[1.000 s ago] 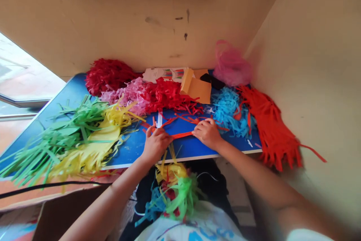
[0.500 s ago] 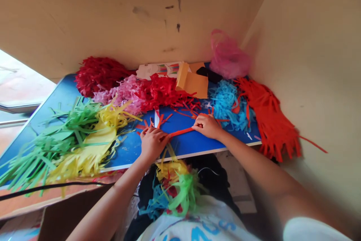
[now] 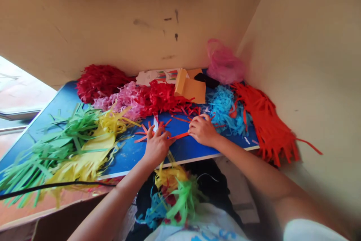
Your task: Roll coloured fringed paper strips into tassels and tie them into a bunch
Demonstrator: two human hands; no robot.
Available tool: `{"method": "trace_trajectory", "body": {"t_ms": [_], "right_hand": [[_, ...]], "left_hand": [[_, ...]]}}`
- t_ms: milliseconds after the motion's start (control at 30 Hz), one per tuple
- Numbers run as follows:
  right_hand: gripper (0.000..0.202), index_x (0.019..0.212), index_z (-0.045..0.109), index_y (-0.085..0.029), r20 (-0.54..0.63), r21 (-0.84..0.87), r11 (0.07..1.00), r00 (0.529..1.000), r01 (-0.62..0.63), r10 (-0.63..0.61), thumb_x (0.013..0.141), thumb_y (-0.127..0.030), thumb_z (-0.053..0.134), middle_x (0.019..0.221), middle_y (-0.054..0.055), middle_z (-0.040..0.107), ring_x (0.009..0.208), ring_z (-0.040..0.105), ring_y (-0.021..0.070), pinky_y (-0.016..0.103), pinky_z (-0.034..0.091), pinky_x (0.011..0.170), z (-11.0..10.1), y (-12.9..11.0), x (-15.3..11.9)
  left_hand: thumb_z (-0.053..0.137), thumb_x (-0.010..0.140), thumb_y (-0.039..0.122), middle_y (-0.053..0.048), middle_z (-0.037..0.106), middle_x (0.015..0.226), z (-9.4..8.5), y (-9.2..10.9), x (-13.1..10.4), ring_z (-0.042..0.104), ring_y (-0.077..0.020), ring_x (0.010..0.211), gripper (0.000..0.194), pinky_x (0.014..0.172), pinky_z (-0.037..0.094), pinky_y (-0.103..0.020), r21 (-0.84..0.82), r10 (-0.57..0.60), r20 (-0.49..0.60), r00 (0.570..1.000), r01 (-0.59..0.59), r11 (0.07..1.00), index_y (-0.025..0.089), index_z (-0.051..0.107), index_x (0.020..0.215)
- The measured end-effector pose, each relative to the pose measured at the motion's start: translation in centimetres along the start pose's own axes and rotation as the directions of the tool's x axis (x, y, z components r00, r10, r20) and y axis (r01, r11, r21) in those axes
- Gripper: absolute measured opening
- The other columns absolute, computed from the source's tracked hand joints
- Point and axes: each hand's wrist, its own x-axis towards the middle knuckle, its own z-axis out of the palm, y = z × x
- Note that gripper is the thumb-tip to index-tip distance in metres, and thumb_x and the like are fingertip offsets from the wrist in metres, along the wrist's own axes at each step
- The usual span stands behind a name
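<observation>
An orange-red paper strip with fringed ends is stretched between my two hands, low over the front of the blue table. My left hand grips its left part, fingers bent over it, and orange fringe fans out past the fingertips. My right hand pinches the other end with fingers curled; more fringe shows beyond it. The exact fingertip contact is hidden on both sides. Just past my hands lies a red pile of shredded paper. A narrow white strip lies on the table beyond my left hand.
Green fringed paper and yellow fringed paper cover the left side. Blue shreds and orange fringed paper lie right, by the wall. At the back are a brown envelope, a dark object and a pink bag. Coloured shreds rest on my lap.
The view has tilted up slightly, showing a shelf on the wall. My left hand has shifted right, its fingers lifting and spreading a little. My right hand still pinches the strip.
</observation>
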Motion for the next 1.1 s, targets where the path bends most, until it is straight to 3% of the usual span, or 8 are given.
{"method": "trace_trajectory", "body": {"t_ms": [133,267,367,467,600,800,967,1100], "right_hand": [[0.014,0.087,0.072,-0.023,-0.025,-0.072,0.982,0.984,0.176,-0.178,0.093,-0.023,0.059,0.092,0.003,0.072,0.101,0.053,0.0221,0.051,0.016,0.109,0.6,0.2,0.2],[0.016,0.088,0.070,-0.019,0.030,-0.079,0.989,0.992,0.127,-0.125,0.094,-0.022,0.056,0.093,0.005,0.071,0.096,0.054,0.0211,0.045,0.026,0.103,0.5,0.3,1.0],[0.011,0.091,0.070,-0.020,-0.002,-0.074,0.996,0.999,0.042,-0.042,0.090,-0.028,0.063,0.102,0.006,0.070,0.102,0.053,0.0227,0.045,0.027,0.100,0.4,-0.7,1.4],[0.011,0.095,0.069,-0.020,-0.059,-0.129,0.987,0.993,0.092,-0.100,0.094,-0.024,0.059,0.102,0.006,0.069,0.104,0.051,0.0224,0.044,0.025,0.098,0.9,-2.0,1.3],[0.023,0.085,0.069,-0.020,-0.060,-0.112,0.987,0.990,0.117,-0.124,0.098,-0.018,0.051,0.088,0.003,0.069,0.090,0.052,0.0186,0.039,0.026,0.088,1.9,-1.6,0.5],[0.016,0.085,0.071,-0.020,-0.014,0.110,0.994,1.000,0.014,-0.012,0.095,-0.026,0.060,0.094,0.003,0.070,0.090,0.055,0.0172,0.036,0.026,0.085,1.5,0.9,-0.5],[0.017,0.078,0.069,-0.018,0.099,0.178,0.979,0.992,-0.097,0.080,0.091,-0.027,0.062,0.089,0.003,0.068,0.088,0.056,0.0172,0.033,0.029,0.083,1.0,0.7,0.6],[0.014,0.073,0.067,-0.018,0.186,0.129,0.976,0.971,-0.178,0.153,0.085,-0.025,0.065,0.085,0.003,0.068,0.086,0.056,0.0176,0.034,0.028,0.081,0.8,0.4,1.7]], "left_hand": [[0.059,0.085,0.017,-0.002,0.073,0.091,0.2,0.4,0.4,0.059,-0.0288,0.106,0.018,0.110,0.020,-0.056,0.000,0.020,-0.057,0.998,-0.020,1.000,0.027,0.074,0.087],[0.059,0.089,0.025,-0.001,0.073,0.085,0.5,0.3,1.0,0.061,-0.0257,0.101,0.015,0.108,0.022,-0.053,0.012,0.009,-0.139,0.990,-0.008,1.000,0.027,0.073,0.084],[0.057,0.091,0.022,0.001,0.073,0.081,0.7,0.4,1.3,0.062,-0.0222,0.096,0.018,0.108,0.023,-0.050,0.042,0.024,-0.227,0.974,-0.014,0.999,0.027,0.071,0.080],[0.058,0.091,0.021,0.002,0.074,0.080,0.8,0.6,1.1,0.062,-0.0209,0.094,0.019,0.107,0.023,-0.047,0.044,0.027,-0.272,0.962,-0.016,0.999,0.028,0.071,0.079],[0.057,0.091,0.018,0.002,0.074,0.082,0.9,-0.1,-0.3,0.062,-0.0207,0.098,0.022,0.106,0.024,-0.045,-0.048,0.021,-0.203,0.979,-0.032,0.998,0.029,0.073,0.083],[0.059,0.092,0.034,0.000,0.076,0.088,1.4,-1.7,-2.0,0.061,-0.0224,0.093,0.019,0.093,0.032,-0.043,-0.191,-0.161,-0.081,0.984,0.143,0.971,0.031,0.076,0.084],[0.059,0.091,0.043,-0.002,0.074,0.084,1.5,-1.1,-1.3,0.061,-0.0237,0.091,0.024,0.091,0.032,-0.044,-0.183,-0.271,-0.025,0.962,0.262,0.948,0.028,0.075,0.081],[0.061,0.088,0.038,-0.005,0.072,0.078,1.1,-0.5,-0.2,0.061,-0.0260,0.088,0.024,0.091,0.032,-0.047,-0.104,-0.312,0.024,0.950,0.313,0.944,0.024,0.072,0.073]]}}
